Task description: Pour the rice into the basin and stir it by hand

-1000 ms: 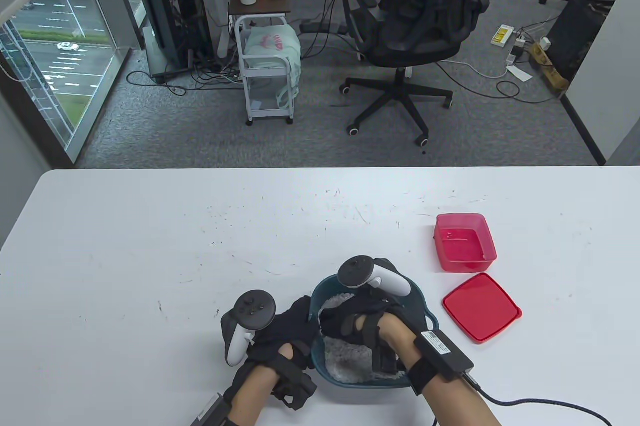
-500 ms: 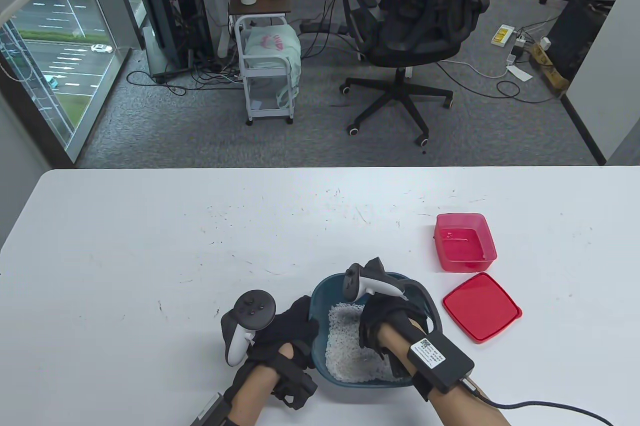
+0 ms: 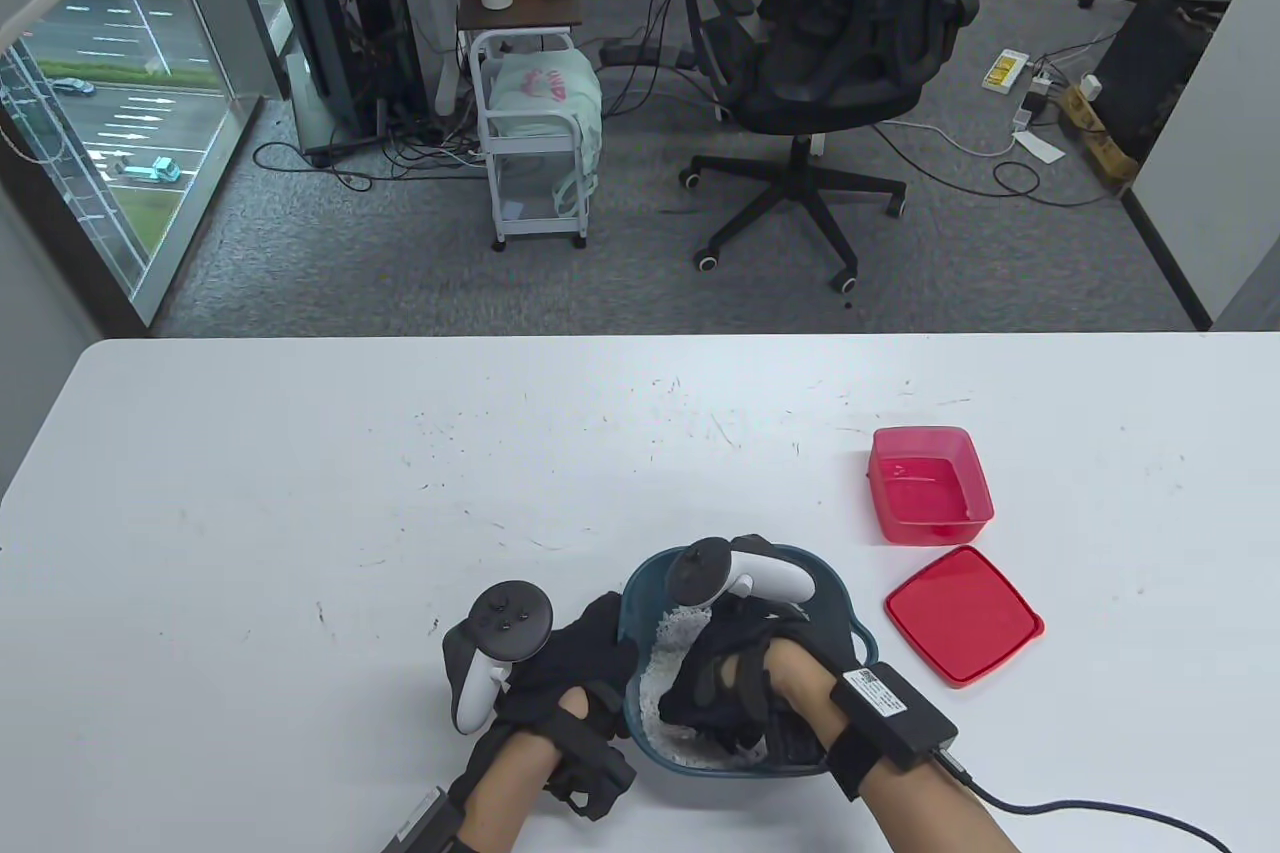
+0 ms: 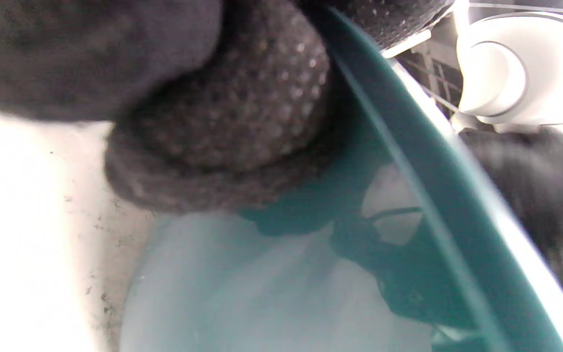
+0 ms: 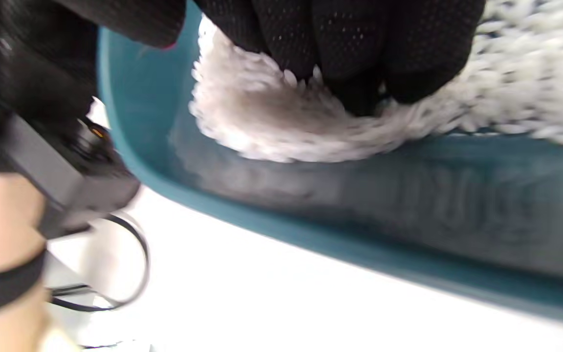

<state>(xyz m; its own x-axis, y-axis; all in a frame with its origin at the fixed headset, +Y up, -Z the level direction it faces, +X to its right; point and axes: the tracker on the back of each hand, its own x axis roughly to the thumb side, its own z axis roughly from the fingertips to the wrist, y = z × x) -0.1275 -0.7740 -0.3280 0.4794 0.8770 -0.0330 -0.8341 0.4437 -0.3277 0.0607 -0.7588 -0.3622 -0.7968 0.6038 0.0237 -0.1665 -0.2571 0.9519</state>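
A teal basin point(image 3: 850, 628) sits near the table's front edge with white rice point(image 3: 662, 658) in it. My right hand point(image 3: 705, 693) is inside the basin, palm down, its fingertips point(image 5: 340, 54) dug into the rice point(image 5: 271, 122) beside the basin wall point(image 5: 408, 195). It hides much of the rice. My left hand point(image 3: 603, 638) grips the basin's left rim; in the left wrist view its gloved fingers point(image 4: 223, 112) lie against the teal wall point(image 4: 408, 161) from outside.
An empty red container point(image 3: 930, 483) stands to the right of the basin, with its red lid point(image 3: 963, 615) lying flat in front of it. A cable point(image 3: 1080, 808) trails from my right wrist across the table.
My right hand has swept through the rice from the basin's right side toward its left and near side, turning palm down. The left hand and the basin have stayed put.
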